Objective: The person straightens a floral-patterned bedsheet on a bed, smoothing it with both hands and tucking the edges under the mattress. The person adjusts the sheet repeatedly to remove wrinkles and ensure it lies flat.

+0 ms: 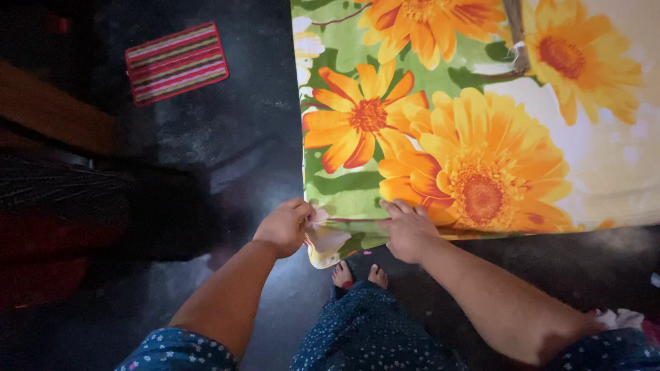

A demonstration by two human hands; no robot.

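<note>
Nearest the camera, dark blue dotted clothing [371, 330] and two bare feet [359, 275] are seen on a dark floor [227, 130]. Both forearms are stretched forward to the near left corner of a flowered sheet [440, 124], printed with big orange and yellow blooms on green and white. The sheet is spread over a raised flat surface, probably a bed; it lies ahead and to the right of the body, its long run going off to the right out of frame. The left hand [283, 227] is closed, the hanging corner flap pinched at the sheet's left edge. The right hand [409, 230] is laid flat, fingers spread, palm down on the near edge, just right of the corner. The hands are near each other, corner fabric between them; the left one is closer to the corner tip, which droops below the edge just above the feet. A striped red mat [177, 62] is seen well apart on the floor, upper left. Dark furniture at far left is too dim to tell.
</note>
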